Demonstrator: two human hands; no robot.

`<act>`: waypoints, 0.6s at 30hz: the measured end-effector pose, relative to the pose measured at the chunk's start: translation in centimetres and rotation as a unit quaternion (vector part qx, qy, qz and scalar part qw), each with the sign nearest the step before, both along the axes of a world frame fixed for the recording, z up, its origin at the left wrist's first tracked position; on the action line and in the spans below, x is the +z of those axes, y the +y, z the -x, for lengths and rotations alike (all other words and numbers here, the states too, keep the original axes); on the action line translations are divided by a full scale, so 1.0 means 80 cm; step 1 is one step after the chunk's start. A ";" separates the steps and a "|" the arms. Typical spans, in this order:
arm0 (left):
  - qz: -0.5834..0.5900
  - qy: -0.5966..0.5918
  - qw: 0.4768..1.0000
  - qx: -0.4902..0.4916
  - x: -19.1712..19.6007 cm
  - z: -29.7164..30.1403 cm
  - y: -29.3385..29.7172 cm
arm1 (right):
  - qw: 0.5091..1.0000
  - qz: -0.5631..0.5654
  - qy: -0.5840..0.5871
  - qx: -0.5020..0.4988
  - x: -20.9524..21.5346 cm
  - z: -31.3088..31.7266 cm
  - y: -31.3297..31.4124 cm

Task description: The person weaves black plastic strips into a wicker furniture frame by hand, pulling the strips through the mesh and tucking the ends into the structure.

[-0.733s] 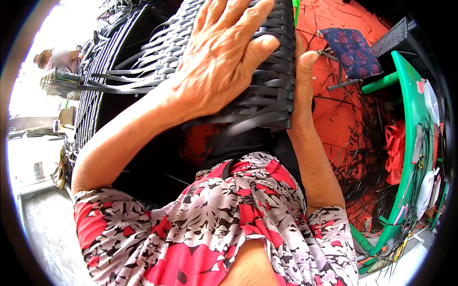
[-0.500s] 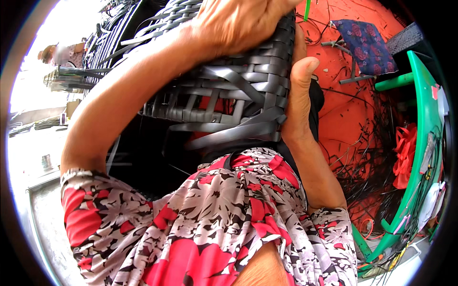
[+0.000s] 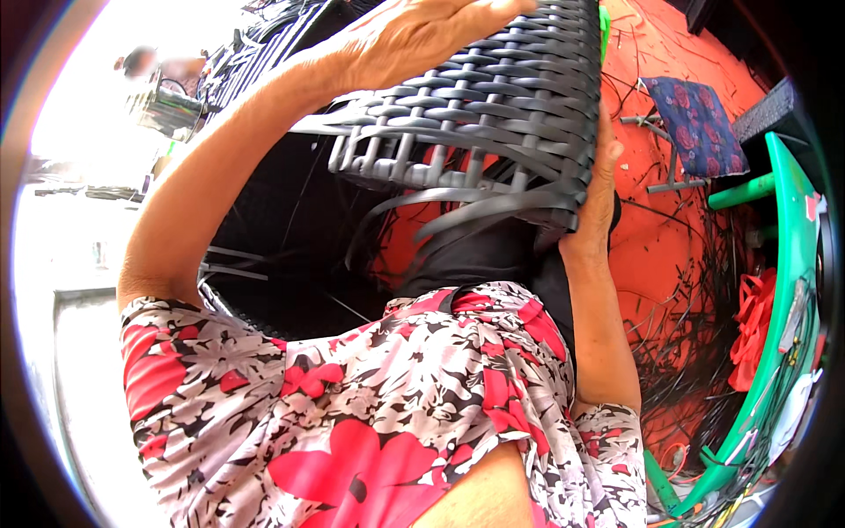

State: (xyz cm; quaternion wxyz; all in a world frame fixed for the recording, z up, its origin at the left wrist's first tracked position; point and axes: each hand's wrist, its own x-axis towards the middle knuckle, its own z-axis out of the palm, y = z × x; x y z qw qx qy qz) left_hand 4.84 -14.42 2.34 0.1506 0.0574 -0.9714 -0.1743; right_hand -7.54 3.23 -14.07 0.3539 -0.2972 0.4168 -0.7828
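Note:
A dark grey woven piece of flat plastic strands (image 3: 493,97), its kind not certain, is tilted in front of me. Loose strand ends (image 3: 475,207) curl from its near lower edge, where the weave has gaps. My left hand (image 3: 414,40) lies across the top of the weave, thumb stretched out; the other fingers are partly cut off by the upper edge. Along the right side my right hand (image 3: 601,189) presses upright against the piece and holds it, thumb showing and most fingers hidden.
A low seat with a blue flowered cover (image 3: 695,128) stands on the red floor (image 3: 647,224). Cut black strands lie scattered there. At the right are a green plastic chair (image 3: 788,211) and a red bundle (image 3: 753,330). Another person (image 3: 180,70) is at the far left.
The woven piece has shifted right and turned, so more of its broad face shows. My right hand has moved right with it; my left hand has slid slightly left along the weave.

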 end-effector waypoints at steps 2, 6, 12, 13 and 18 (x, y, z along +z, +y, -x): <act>0.043 -0.011 0.999 0.011 -0.002 -0.033 -0.005 | 0.999 0.010 -0.030 0.030 -0.001 0.005 0.000; 0.141 0.004 0.985 0.098 -0.021 -0.091 0.011 | 0.985 0.032 -0.153 0.069 0.004 0.016 0.003; 0.189 0.056 0.979 0.039 -0.054 -0.114 0.010 | 0.999 0.005 -0.037 0.003 -0.004 0.000 0.002; 0.209 0.091 0.973 0.019 -0.056 -0.110 0.001 | 0.999 0.005 -0.037 -0.001 -0.006 -0.005 0.000; 0.169 0.021 0.984 -0.051 -0.046 -0.087 -0.051 | 0.976 0.168 -0.032 0.139 -0.005 -0.004 -0.001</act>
